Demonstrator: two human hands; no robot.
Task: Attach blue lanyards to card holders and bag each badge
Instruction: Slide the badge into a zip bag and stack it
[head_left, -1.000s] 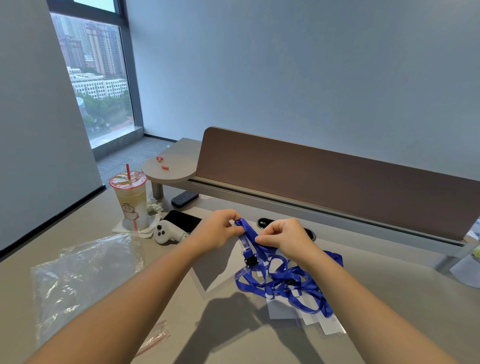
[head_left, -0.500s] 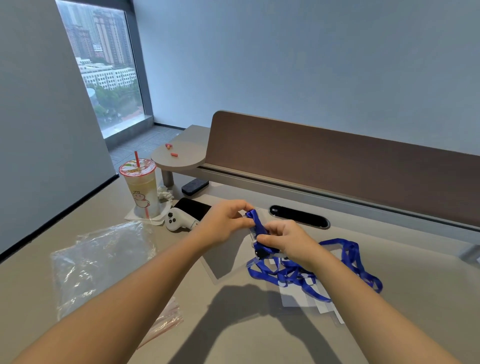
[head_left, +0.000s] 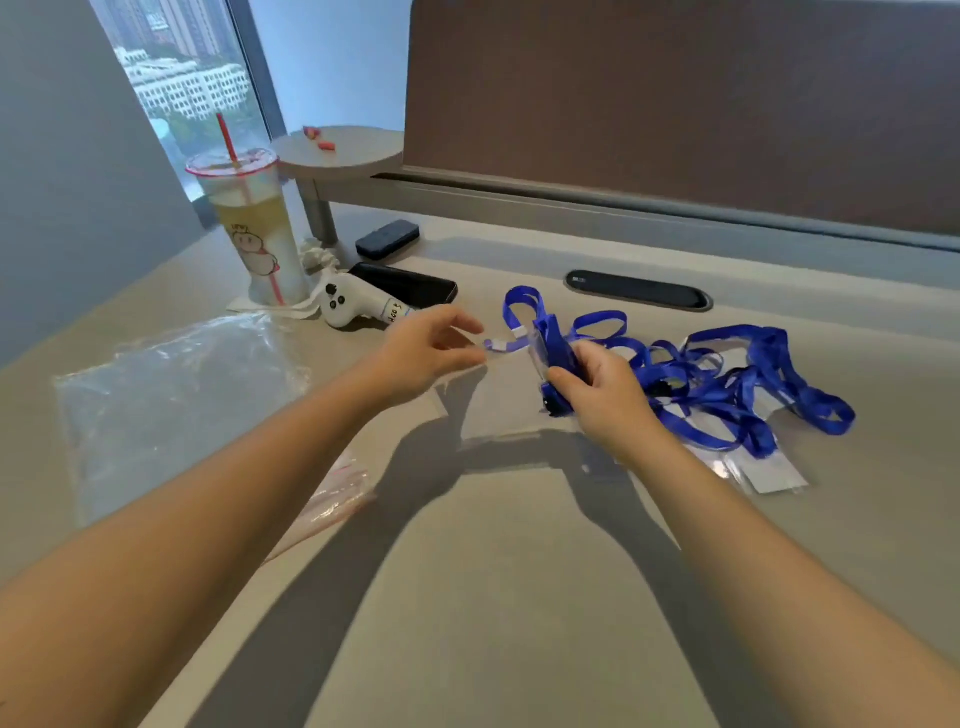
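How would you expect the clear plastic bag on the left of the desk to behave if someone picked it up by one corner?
The clear plastic bag lies flat and wrinkled on the desk, so it would probably droop limply. It looks thin and empty, so likely very light. Its glossy film may slip between fingers.

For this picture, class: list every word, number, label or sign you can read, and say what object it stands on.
White controller, label on its handle: handwritten marks, possibly digits, too blurred to read.
Drink cup: a cartoon figure with tiny print above it, unreadable.
Black cable slot in the desk: small pale mark at its left end, unreadable.
Nothing else carries text.
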